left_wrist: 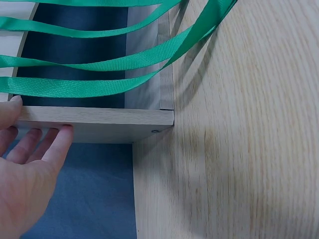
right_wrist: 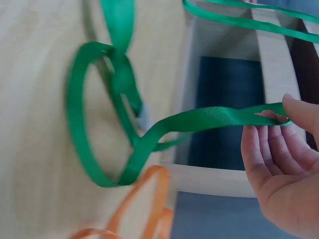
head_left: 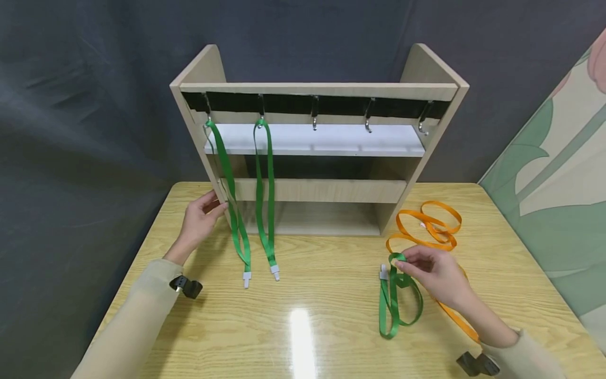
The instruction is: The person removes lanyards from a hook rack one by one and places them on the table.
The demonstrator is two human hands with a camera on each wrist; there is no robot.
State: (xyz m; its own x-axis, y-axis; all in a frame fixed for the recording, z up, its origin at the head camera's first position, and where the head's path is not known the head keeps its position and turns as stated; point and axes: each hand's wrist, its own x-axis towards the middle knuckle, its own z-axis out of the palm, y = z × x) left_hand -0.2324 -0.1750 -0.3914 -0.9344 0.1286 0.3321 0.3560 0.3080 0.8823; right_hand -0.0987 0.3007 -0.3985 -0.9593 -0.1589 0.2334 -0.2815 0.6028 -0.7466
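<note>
My right hand (head_left: 437, 273) pinches a green lanyard (head_left: 394, 305) by its loop between thumb and fingers. The rest of the lanyard hangs in loose curls, with its white clip (head_left: 383, 272) at the left. In the right wrist view, the green strap (right_wrist: 199, 119) stretches from the fingertips toward the tabletop. At the left, my left hand (head_left: 201, 218) grips the side panel (left_wrist: 99, 115) of a wooden shelf, thumb on one face and fingers on the other. Two green lanyards hang from the shelf's leftmost hooks, one on the first (head_left: 229, 173) and one on the second (head_left: 271, 189).
An orange lanyard (head_left: 428, 223) lies in loops on the wooden table (head_left: 331, 295), right of the shelf and partly behind my right hand. Three bare metal hooks, including the middle hook (head_left: 314, 113), line the shelf's black strip. Dark cloth (head_left: 312, 42) stands behind.
</note>
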